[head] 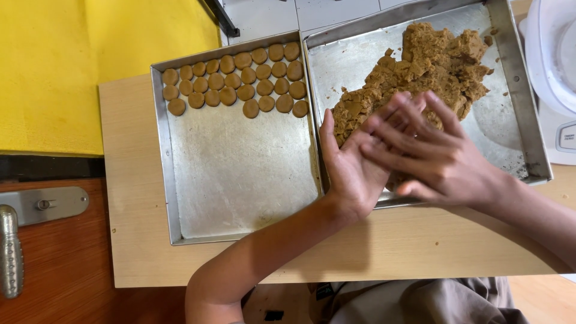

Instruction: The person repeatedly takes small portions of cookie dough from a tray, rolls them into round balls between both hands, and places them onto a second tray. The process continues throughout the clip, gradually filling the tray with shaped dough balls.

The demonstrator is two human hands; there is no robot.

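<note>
My left hand (351, 165) lies palm up over the near left corner of the right metal tray (510, 78). My right hand (432, 150) lies flat across it, palm down, fingers straight. Whatever is pressed between the palms is hidden. A large lump of brown dough (420, 66) fills the middle of that tray, just beyond my fingertips. The left metal tray (240, 174) holds several small flat round dough discs (240, 81) in rows along its far edge.
Both trays sit side by side on a light wooden table (132, 198). A white appliance (555, 66) stands at the right edge. A yellow wall (54, 66) and a wooden door with a metal handle (9, 252) are at the left.
</note>
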